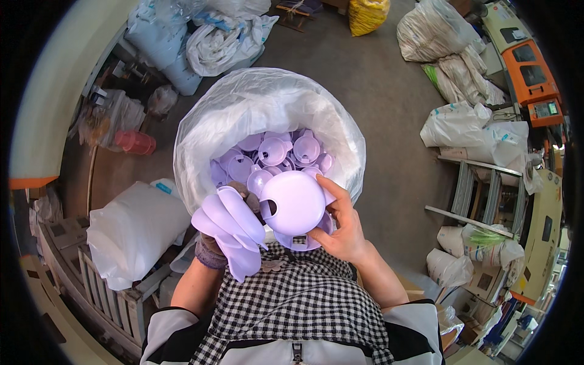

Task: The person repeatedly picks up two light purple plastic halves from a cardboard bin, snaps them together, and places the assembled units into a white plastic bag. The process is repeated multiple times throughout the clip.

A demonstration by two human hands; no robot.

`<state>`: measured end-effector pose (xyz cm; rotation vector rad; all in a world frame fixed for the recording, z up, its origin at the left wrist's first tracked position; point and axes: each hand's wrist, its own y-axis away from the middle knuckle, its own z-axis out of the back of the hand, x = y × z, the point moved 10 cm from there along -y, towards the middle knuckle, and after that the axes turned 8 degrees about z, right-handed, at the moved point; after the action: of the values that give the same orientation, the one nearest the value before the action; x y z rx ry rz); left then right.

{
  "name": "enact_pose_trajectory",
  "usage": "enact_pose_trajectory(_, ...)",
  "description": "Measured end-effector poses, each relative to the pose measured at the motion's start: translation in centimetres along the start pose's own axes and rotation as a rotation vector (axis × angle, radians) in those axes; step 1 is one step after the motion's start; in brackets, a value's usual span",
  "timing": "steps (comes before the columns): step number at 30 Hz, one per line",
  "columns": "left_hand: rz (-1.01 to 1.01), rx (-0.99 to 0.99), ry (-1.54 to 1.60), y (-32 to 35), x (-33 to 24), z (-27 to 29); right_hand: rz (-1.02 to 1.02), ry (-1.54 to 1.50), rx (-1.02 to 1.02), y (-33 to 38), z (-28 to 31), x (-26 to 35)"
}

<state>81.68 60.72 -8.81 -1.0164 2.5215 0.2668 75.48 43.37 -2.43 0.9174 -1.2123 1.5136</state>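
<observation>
My right hand [342, 228], bare, grips a lilac round plastic cover [297, 198] by its right edge, thumb below and fingers above. The cover is domed, with a dark hole at its left side. In my left hand [211, 250], which wears a grey-brown glove, is a stack of lilac plastic pieces [226, 220] of curved, nested shape. The stack hides much of that hand. Both hands are over the near rim of a large white plastic bag [267, 94], where many similar lilac pieces [274, 152] lie loose. Another lilac piece shows partly below the held cover.
At left lie a stuffed white bag [137, 234] and a pink-red container [135, 142]. White sacks [228, 42] are heaped at the back left. A metal step ladder [480, 191] and more sacks [435, 30] line the right, beside an orange machine panel [531, 72].
</observation>
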Motion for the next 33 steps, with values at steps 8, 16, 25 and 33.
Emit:
enact_pose_trajectory(8, 0.017, -0.011, 0.079, -0.6, -0.1, -0.5, 0.131, 0.215, -0.027, -0.5, 0.1, 2.6)
enact_pose_trajectory(16, -0.171, -0.46, -0.821, 1.9, -4.1, 1.1, -0.009, 0.016, -0.182, 0.4, 1.2, -0.9)
enact_pose_trajectory(25, -0.388, -0.916, -2.366, 3.8, -9.0, -4.6, -0.255, -1.459, -0.3, -0.1, -1.2, -3.7)
enact_pose_trajectory(33, -0.325, -0.691, -2.277, 5.3, -5.6, 0.5, -0.183, -1.592, -0.018, -1.3, -5.1, -0.1)
